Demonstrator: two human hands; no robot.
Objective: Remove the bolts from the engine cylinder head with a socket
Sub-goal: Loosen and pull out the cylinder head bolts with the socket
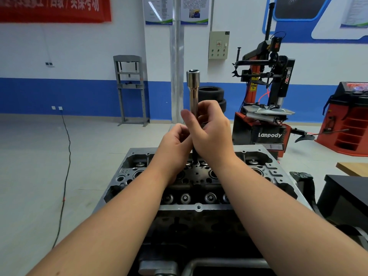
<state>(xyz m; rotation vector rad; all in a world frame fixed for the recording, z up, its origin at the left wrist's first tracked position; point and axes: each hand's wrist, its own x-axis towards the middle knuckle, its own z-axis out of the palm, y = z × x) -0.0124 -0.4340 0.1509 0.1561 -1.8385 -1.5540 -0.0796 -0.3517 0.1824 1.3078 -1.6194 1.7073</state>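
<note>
Head view
Socket: a long shiny metal socket (193,90) stands upright above the middle of the cylinder head (199,207), its wide open end on top; a dark, thinner shaft runs down from between the hands to the head's far row of holes.
Right hand (211,132): fingers curled round the lower part of the socket, thumb raised on the near side, grasping it.
Left hand (175,144): fingers curled in against the shaft just below the right hand, pinching it; the two hands touch each other.
Cylinder head: grey metal casting lying flat in front of the person, under both forearms, with round valve caps in a row along the near edge and dark openings across the middle.
Bolt: whether one sits under the shaft's lower end I cannot tell; the hands hide that spot.
Background: a red-and-black tyre machine (266,100) stands to the right behind the head, stacked tyres (213,96) just behind the socket, a grey press frame (131,88) against the blue-and-white wall, and a black cable (66,156) trailing over the floor on the left.
</note>
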